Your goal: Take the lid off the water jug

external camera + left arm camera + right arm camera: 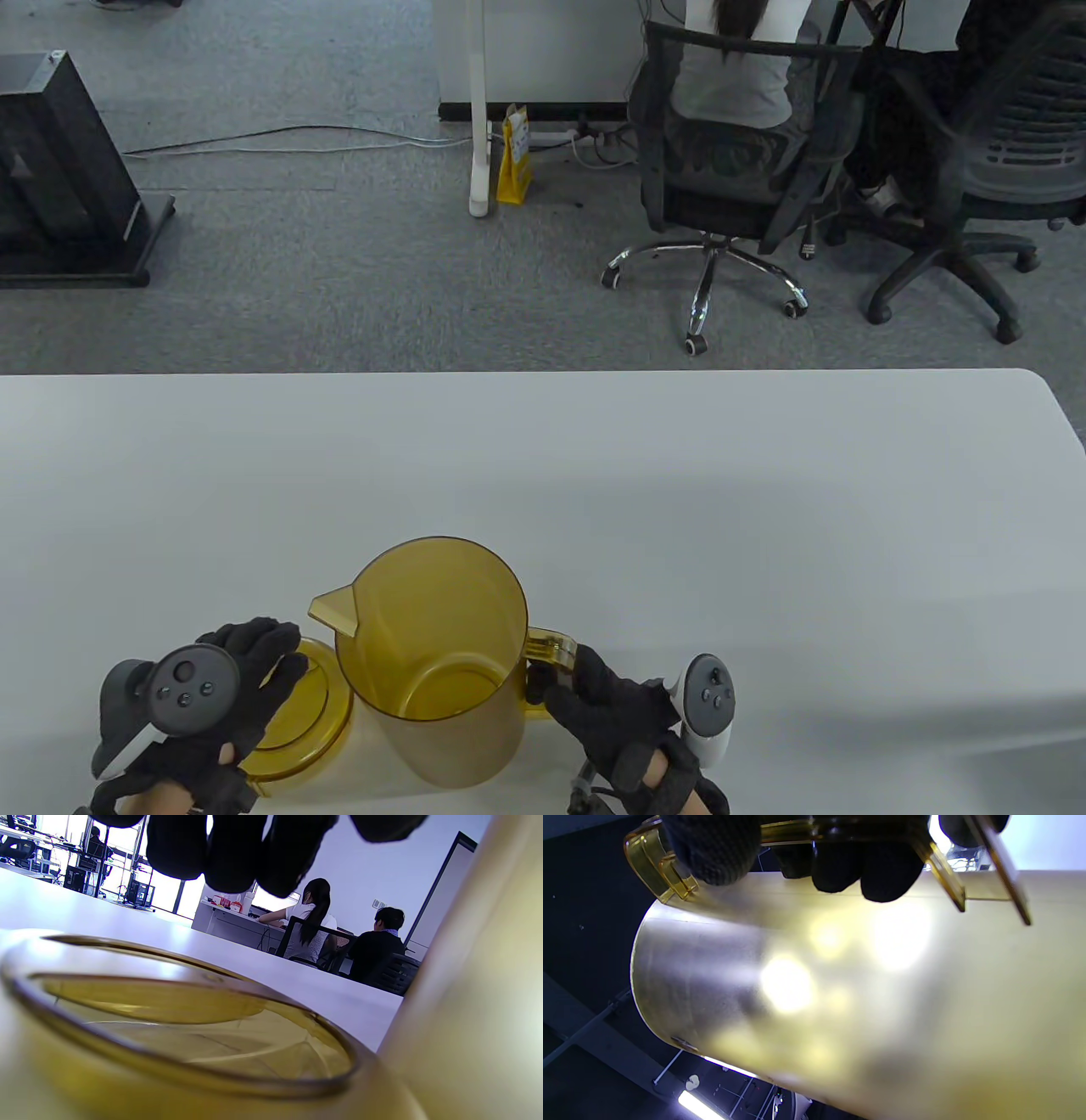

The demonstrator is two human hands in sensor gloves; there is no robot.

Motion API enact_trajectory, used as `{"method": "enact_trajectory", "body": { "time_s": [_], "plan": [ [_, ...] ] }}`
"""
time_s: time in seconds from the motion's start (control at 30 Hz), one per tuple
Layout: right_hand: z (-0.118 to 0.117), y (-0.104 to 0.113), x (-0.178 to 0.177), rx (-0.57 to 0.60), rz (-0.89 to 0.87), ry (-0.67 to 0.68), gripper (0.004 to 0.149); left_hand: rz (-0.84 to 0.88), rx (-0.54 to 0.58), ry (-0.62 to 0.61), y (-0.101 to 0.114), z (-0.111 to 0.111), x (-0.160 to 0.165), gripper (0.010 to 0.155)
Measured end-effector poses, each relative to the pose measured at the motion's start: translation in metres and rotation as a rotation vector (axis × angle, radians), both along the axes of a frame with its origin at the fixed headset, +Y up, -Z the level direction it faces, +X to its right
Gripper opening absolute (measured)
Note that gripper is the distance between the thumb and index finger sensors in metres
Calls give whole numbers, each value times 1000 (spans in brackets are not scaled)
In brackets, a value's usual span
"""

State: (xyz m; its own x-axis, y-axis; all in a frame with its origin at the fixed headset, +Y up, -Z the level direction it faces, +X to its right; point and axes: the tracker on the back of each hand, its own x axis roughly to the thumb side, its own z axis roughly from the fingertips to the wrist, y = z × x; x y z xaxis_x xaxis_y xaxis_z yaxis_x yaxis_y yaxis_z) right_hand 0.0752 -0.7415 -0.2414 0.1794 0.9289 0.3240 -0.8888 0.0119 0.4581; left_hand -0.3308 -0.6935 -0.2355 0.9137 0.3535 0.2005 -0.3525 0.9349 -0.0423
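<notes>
The amber see-through water jug [433,654] stands upright near the table's front edge, its mouth uncovered and its spout pointing left. Its round amber lid [305,713] lies flat on the table just left of the jug. My left hand [246,671] hovers over the lid's left part with relaxed fingers; in the left wrist view the fingertips [229,853] hang above the lid [169,1018] with a gap. My right hand [585,688] grips the jug's handle [551,649] on its right side; the right wrist view shows fingers [712,844] wrapped round the handle [670,870].
The white table [679,509] spreads wide behind and to the right of the jug. Beyond its far edge lies grey carpet with office chairs [721,170], a seated person and a black cabinet [59,170] at the left.
</notes>
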Motion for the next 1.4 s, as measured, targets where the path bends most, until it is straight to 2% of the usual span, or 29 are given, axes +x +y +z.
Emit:
{"method": "enact_trajectory", "body": {
  "time_s": [0.27, 0.47, 0.63, 0.83, 0.97, 1.1, 1.17, 1.4],
  "plan": [
    [0, 6, 5, 39, 75, -7, 62, -34, -6, -35, -1, -1, 7, 58],
    [3, 18, 10, 66, 111, 2, 73, 1, -2, -29, -3, -2, 1, 58],
    [10, 43, 25, 259, 413, -123, 75, 63, -1, -35, -2, -5, -1, 58],
    [18, 66, 47, 336, 583, -149, 73, 2, -14, -55, -3, -3, 3, 58],
    [24, 79, 64, 397, 684, -282, 69, 1, 21, -73, -1, -2, 5, 58],
    [21, 72, 73, 341, 766, -426, 66, -1, 50, -71, 0, -3, 7, 58],
    [15, 62, 74, 264, 893, -445, 67, -27, 38, -67, -3, -5, 8, 58],
    [-5, 30, 69, 186, 1156, -495, 65, -78, 18, -40, -8, -7, 6, 58]
  ]
}}
